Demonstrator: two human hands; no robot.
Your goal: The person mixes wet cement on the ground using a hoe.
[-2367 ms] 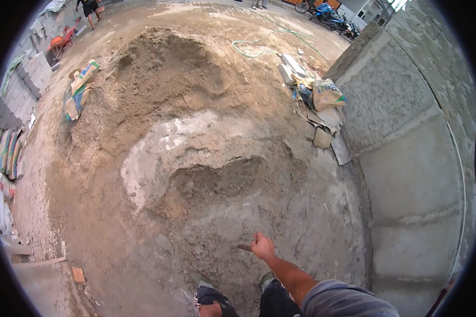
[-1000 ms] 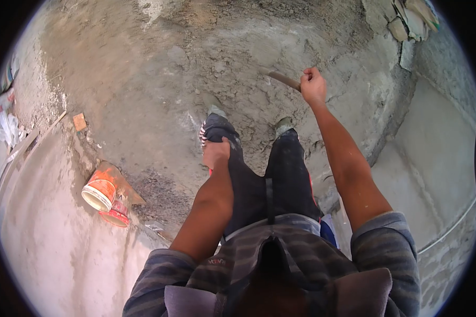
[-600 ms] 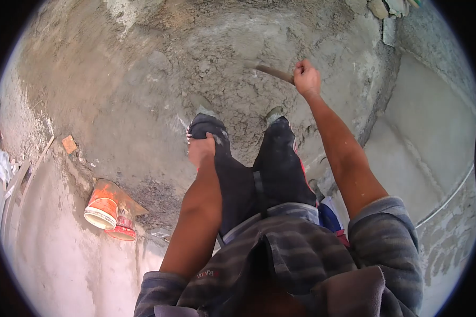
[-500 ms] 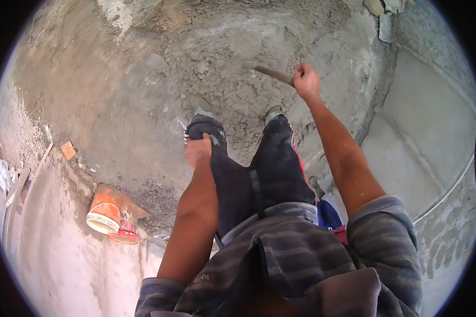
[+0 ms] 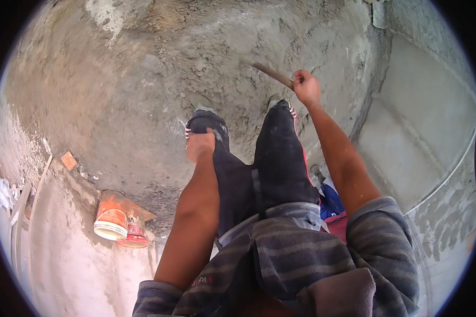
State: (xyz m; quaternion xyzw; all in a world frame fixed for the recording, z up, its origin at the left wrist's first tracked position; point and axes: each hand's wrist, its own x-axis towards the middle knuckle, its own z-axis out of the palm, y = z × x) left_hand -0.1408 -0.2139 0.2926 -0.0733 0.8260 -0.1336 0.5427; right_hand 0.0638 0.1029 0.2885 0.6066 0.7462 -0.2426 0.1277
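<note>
My right hand is closed round the near end of a narrow, flat brownish strip. The strip slants up and left over rough grey wet mortar, its far end blurred; I cannot tell whether it touches the surface. My left hand grips the dark trouser leg at the left knee, thumb on the inner side and the other fingers partly hidden. Both feet stand in the mortar below the trouser hems.
An orange bucket and a red bucket lie at the lower left. Near them are a small orange-brown block and long thin boards. A smooth grey slab lies to the right, beyond a raised seam. Blue and pink items sit behind my right hip.
The view has shifted slightly. My right hand and the strip have moved a little down, with the strip tilting more steeply. My left hand stays on the knee.
</note>
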